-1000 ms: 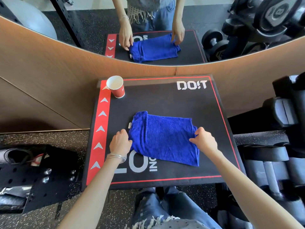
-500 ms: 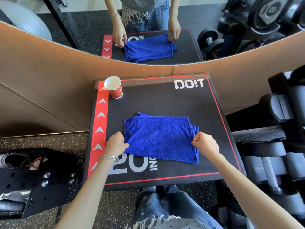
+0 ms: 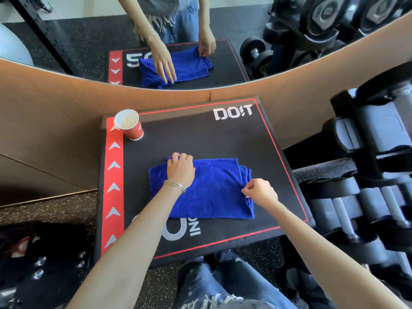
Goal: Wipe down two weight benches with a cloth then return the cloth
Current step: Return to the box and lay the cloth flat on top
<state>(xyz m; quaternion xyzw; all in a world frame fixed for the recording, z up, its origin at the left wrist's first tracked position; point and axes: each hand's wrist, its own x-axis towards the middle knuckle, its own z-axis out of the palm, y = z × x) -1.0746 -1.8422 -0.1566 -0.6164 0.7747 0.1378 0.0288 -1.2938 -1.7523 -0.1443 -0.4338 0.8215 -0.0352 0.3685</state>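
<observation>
Setting: I stood at a wide wall mirror with a curved wooden surround (image 3: 66, 130); a rack of black dumbbells (image 3: 365, 175) stood to my right.
Platform: A square black padded box with red edge lines, a red strip of white arrows and white "DO!T" lettering (image 3: 200, 139) lay directly before me, its far edge against the wooden surround.
Cloth: The blue terry cloth (image 3: 214, 192) lay folded into a flat rectangle near the middle of the box top, its layered edges showing at the right end.
Left hand: My left hand (image 3: 181, 169), a thin metal bangle at its wrist, rested palm-down on the cloth's far left corner, fingers curled over the edge; I judged it to be pressing, not lifting.
Right hand: My right hand (image 3: 259, 191) pinched the stacked layers at the cloth's right edge between thumb and fingertips.
Cup: A red paper cup with a white interior (image 3: 130, 126) stood upright at the far left corner of the box, well apart from the cloth.
Progress: No weight bench was in sight, so the wiping could not be checked; the cloth folded on the box suggested I was at the final step, returning it, with only squaring the fold and letting go remaining.
</observation>
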